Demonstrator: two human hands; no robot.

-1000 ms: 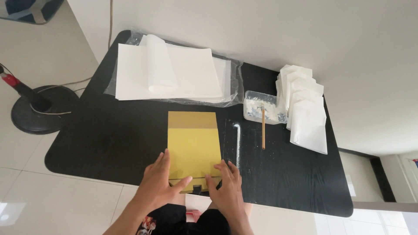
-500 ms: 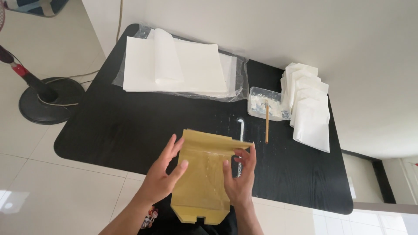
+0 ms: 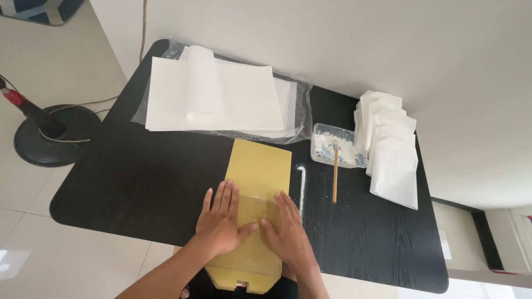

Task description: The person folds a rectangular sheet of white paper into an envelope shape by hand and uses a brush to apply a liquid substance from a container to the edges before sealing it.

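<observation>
Pressing flat with left hand (image 3: pixel 220 224) and right hand (image 3: pixel 288 232), fingers spread open (nothing clasped), on yellow-brown rectangular paper sheet (image 3: pixel 260 171) at near edge of black oval wooden table (image 3: pixel 138 182). Best: keep palms even, smooth outward.

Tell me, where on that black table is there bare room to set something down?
The table is bare left of the yellow sheet under both hands, below the stack of white paper. Another bare patch lies front right, below the folded white bags. It is crowded around the small tray and wooden stick.
</observation>
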